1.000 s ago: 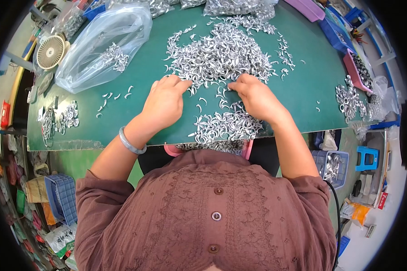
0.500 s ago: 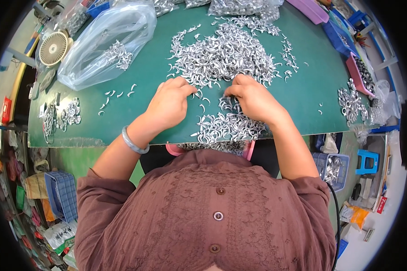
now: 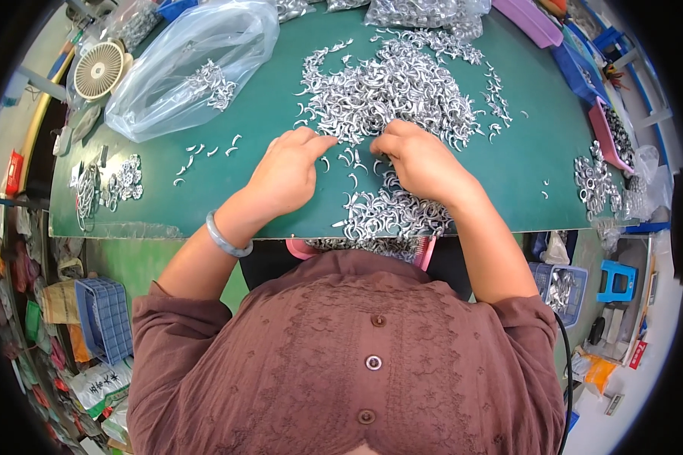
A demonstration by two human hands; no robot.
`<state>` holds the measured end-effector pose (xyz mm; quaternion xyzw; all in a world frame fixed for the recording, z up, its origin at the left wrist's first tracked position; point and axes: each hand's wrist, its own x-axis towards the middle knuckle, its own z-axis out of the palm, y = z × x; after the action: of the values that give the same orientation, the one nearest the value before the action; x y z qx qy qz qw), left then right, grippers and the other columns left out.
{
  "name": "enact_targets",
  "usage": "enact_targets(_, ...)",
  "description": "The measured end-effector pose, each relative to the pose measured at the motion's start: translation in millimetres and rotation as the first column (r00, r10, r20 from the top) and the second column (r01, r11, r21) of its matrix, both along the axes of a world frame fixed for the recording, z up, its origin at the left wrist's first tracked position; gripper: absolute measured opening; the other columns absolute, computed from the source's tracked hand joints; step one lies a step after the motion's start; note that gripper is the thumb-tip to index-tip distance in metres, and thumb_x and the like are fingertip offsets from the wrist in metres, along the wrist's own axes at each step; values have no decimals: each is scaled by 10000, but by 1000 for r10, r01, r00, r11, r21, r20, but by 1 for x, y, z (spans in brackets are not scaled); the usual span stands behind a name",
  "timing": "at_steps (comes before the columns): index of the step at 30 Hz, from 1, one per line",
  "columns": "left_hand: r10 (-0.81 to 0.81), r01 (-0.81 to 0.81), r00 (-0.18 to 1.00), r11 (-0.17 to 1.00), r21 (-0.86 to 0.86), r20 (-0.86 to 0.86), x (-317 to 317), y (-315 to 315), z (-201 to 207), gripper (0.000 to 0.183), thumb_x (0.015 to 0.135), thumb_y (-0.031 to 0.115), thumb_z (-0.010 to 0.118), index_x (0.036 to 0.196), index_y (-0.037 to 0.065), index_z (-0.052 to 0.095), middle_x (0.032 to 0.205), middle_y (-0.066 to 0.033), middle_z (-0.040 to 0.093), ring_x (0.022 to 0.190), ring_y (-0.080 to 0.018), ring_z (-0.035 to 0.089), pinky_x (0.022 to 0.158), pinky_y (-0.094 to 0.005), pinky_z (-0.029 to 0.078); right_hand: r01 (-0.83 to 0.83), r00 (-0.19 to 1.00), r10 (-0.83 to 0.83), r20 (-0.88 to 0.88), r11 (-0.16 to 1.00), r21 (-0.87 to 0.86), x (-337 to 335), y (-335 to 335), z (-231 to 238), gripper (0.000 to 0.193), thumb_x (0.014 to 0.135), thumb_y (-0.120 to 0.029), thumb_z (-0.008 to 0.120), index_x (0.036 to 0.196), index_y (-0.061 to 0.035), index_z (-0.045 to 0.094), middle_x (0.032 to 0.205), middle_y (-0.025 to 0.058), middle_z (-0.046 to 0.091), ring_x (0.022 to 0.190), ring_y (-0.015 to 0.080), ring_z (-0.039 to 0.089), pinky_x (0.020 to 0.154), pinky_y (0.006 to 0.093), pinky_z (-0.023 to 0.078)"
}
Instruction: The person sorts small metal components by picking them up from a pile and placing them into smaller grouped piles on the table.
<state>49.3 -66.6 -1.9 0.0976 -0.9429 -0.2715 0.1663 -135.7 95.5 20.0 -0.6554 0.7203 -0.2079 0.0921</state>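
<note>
Pile (image 3: 391, 95) of silver curved pieces: lying at upper centre of the frame. Left hand (image 3: 287, 168), left of centre: pointing fingertips rightward along the pile's lower edge. Right hand (image 3: 423, 162), right of centre: bending fingertips leftward at the same edge, lying closer to the heap (image 3: 395, 214) below. Loose pieces (image 3: 357, 158) between: resting on the table (image 3: 212, 199) at mixed angles, sharing no one long axis. Grip on both sides: looking narrow, hiding the inner fingertips; being unable to tell of any piece held.
</note>
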Motion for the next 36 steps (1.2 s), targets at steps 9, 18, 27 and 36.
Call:
enact_targets(9,-116,118,992,993,-29,51,6,1,-2,392,752,-95,507,1048,70,704,948,-131,567,931,-328,553,841,-413,456,-57,998,55,20,995,82,4,0,-5,386,789,52,565,1140,-67,674,950,125,591,923,326,592,804,397,489)
enact_targets(18,-43,47,998,992,-116,40,-10,0,-3,462,748,-77,500,1159,72,650,953,-124,578,914,-325,560,836,-425,457,36,996,-38,-80,999,-17,12,-6,-9,357,805,26,587,1131,-78,689,925,130,586,872,324,592,759,406,490)
enact_targets(27,-92,94,995,990,-108,24,-11,4,-1,339,774,-17,550,1080,77,663,939,-104,600,920,-323,571,830,-425,455,47,990,-42,137,999,-28,6,6,-6,316,798,-47,645,1111,-65,681,907,131,624,911,343,609,815,432,492)
enact_targets(36,-5,7,999,999,-53,34,-23,4,-3,87,841,117,629,871,36,636,851,-123,610,830,-339,593,748,-430,474,105,994,-105,3,992,-63,11,-7,-15,242,805,-70,663,1045,-45,660,893,131,636,905,343,615,798,422,499)
